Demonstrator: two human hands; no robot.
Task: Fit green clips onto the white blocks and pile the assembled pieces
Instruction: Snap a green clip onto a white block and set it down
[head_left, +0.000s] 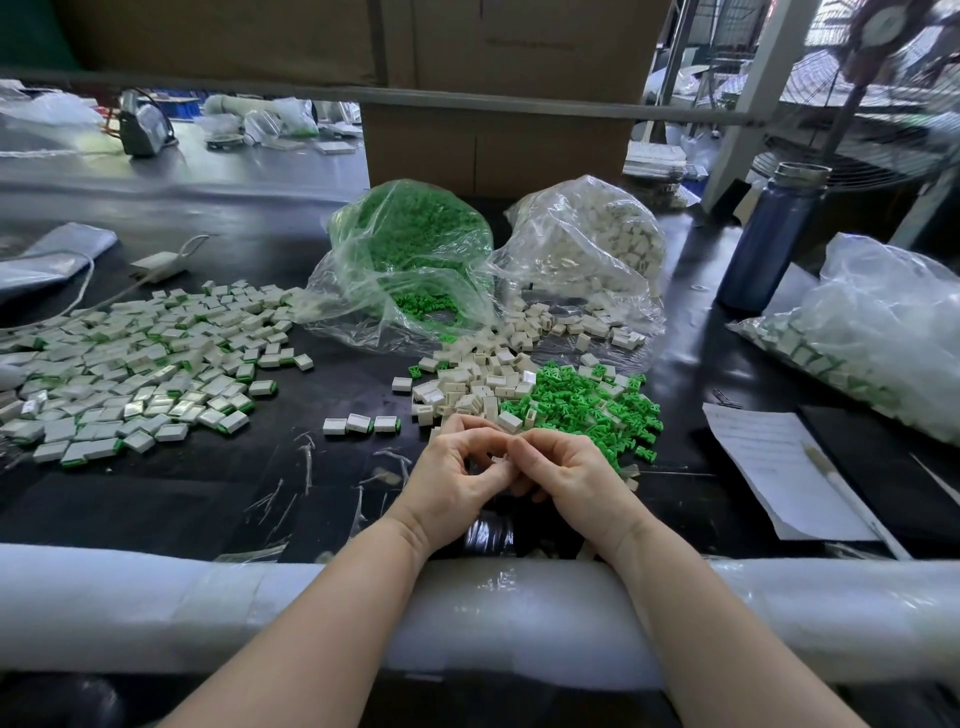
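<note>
Clip meets block at the counter's near edge

Left hand and right hand pinch together over something small, likely a block; it's mostly hidden. Loose clips and blocks lie just beyond, pile far left. Next: press home, then toss left.

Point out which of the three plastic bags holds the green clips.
The middle bag, behind the hands: it is filled with green. The bag beside it holds white blocks; the far right bag holds assembled pieces.
</note>
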